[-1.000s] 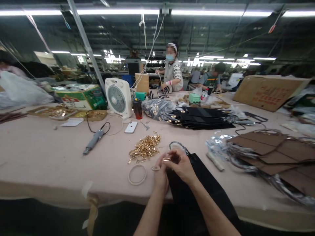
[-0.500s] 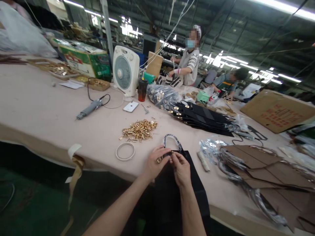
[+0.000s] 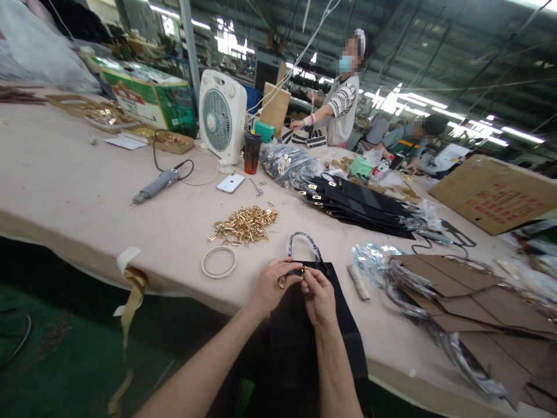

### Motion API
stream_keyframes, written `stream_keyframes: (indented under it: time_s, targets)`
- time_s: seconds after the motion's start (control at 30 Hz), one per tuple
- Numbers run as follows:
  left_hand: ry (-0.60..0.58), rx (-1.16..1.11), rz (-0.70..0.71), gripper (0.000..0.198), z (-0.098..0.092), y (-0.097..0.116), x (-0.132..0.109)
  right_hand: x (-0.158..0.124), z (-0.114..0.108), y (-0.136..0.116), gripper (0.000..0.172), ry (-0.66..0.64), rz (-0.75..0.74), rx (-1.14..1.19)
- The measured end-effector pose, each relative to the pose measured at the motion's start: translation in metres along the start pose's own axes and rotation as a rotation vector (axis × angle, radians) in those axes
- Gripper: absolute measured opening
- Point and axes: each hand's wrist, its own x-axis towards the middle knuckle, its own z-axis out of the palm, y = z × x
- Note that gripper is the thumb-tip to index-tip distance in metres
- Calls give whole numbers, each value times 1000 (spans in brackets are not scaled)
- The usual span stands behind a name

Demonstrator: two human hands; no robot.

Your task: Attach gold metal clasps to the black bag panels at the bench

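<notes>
A black bag with a plastic-wrapped handle hangs partly over the table's front edge, below both hands. Just over its top edge, my left hand is closed, thumb and fingers together, on a short dark strap; a gold ring shows beside the thumb. My right hand pinches a small gold fitting that meets the left fingertips. Most of the strap is hidden by the fingers. Beyond the hands lies a heap of small gold fittings, with a roll of tape nearer.
A grey electric screwdriver, a phone, a dark cup and a fan stand farther back. Stacked black pieces and brown bag pieces lie to the right. A co-worker stands across the table.
The gold fitting between my fingertips now shows more upright, and less of the dark strap is visible. My hands stay close together over the bag. The view has shifted slightly.
</notes>
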Motion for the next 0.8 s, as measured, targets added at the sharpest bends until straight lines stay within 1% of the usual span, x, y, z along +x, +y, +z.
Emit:
stream_keyframes:
  time_s: [0.13, 0.23, 0.3, 0.37, 0.43, 0.5, 0.57, 0.6, 0.63, 0.67, 0.7, 0.73, 0.8]
  targets:
    - [16, 19, 19, 22, 0, 1, -1, 0, -1, 2, 32, -6, 35, 44]
    - [7, 34, 24, 21, -1, 5, 0, 0, 1, 4, 31, -2, 31, 50]
    - [9, 27, -13, 24, 0, 8, 0, 0, 2, 2, 32, 16, -3, 62]
    - [53, 3, -99, 33, 0, 8, -1, 2, -2, -3, 32, 76, -76, 99]
    - [139, -26, -186, 43, -4, 6, -1, 6, -13, -11, 33, 174, -178, 137]
    - [245, -21, -222, 47, -12, 4, 3, 11, -32, -21, 34, 269, -268, 123]
    - [363, 65, -200, 45, -22, 5, 14, 15, -54, -30, 35, 332, -318, 50]
    - [412, 143, -164, 43, -27, 9, 22, 18, -65, -34, 36, 349, -326, 11]
    - [435, 232, -106, 39, -30, 13, 32, 20, -73, -36, 36, 355, -325, -17]
    - [414, 317, -30, 33, -32, 19, 43, 22, -81, -36, 36, 354, -317, -30]
    - [336, 390, 55, 28, -31, 25, 55, 24, -86, -36, 36, 350, -302, -30]
    - [207, 441, 140, 24, -28, 31, 68, 26, -90, -34, 36, 344, -283, -25]
    - [-147, 502, 276, 27, -12, 41, 92, 29, -93, -30, 36, 339, -252, -22]
